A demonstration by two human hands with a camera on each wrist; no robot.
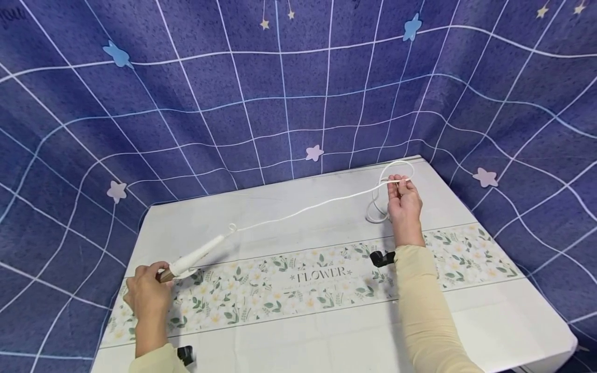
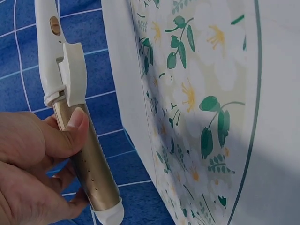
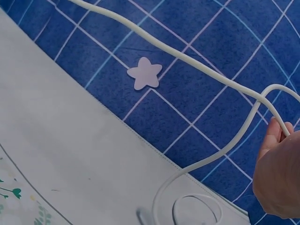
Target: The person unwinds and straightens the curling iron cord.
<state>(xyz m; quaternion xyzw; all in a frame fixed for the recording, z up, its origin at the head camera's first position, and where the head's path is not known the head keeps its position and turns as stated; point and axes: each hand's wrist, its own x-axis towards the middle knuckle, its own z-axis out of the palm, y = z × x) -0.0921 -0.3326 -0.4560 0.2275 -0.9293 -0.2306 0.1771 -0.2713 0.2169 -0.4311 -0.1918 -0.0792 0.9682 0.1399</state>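
Note:
My left hand grips a curling iron by its gold barrel, at the left of the table. In the left wrist view the white handle points up, with a white clamp lever and a gold button on it. From the handle's end a white cord runs across to my right hand, which pinches it near the table's back right. Past those fingers the cord loops over and hangs down, and a coil of it shows low in the right wrist view.
The white table has a floral band printed with "FLOWER". A dark blue cloth with a grid and stars hangs behind and at both sides. Black devices sit at both wrists.

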